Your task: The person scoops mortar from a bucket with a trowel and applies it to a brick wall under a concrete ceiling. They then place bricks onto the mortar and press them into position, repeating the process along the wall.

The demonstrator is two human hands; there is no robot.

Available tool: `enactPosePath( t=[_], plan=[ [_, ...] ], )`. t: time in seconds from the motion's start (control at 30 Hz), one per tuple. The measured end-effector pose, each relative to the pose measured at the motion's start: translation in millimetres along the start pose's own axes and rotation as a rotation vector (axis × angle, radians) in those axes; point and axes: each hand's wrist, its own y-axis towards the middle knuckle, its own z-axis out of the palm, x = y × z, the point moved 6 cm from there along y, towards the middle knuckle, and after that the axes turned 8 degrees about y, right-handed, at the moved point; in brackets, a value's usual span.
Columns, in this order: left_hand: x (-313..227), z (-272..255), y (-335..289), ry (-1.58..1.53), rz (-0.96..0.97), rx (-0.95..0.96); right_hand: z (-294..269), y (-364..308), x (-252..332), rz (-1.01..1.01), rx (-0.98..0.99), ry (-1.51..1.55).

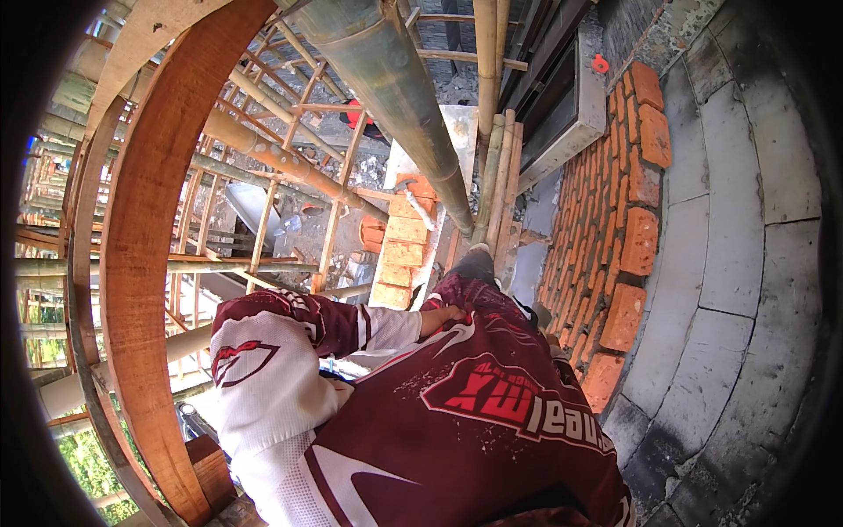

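Note:
My left hand (442,320) lies against the front of my maroon jersey (457,404), just beyond a white cuff. Its fingers are curled in and seem to grip the cloth, though the tips are partly hidden. At the other side of the jersey, beside the brick wall (590,228), a small patch of my right hand (553,341) shows. The jersey covers most of it, so its fingers are not visible. Beyond my left hand, several orange bricks (404,255) lie in a row on a pale plank (452,132). A hammer (420,206) rests on them.
A thick bamboo pole (395,97) rises in front of me. Bamboo and timber scaffolding (263,158) fills the left, with rubble far below. A curved wooden beam (145,263) stands close on the left. Grey blockwork (702,255) runs along the right, behind the bricks.

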Motion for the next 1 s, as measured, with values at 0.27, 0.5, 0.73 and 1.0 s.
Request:
enactPosePath(
  t=[0.27, 0.5, 0.73, 1.0],
  plan=[
    [-5, 4, -7, -0.025, -0.005, -0.006, 2, 15, -5, 0.008, -0.016, -0.019],
    [-9, 4, -8, -0.033, -0.041, -0.008, 14, 35, -16, 0.045, -0.037, -0.037],
    [-13, 7, -10, -0.031, -0.04, -0.01, 14, 49, -32, -0.135, -0.059, -0.084],
    [-17, 8, -10, -0.084, -0.048, -0.04, 20, 66, -49, -0.012, -0.063, 0.106]
  ],
)
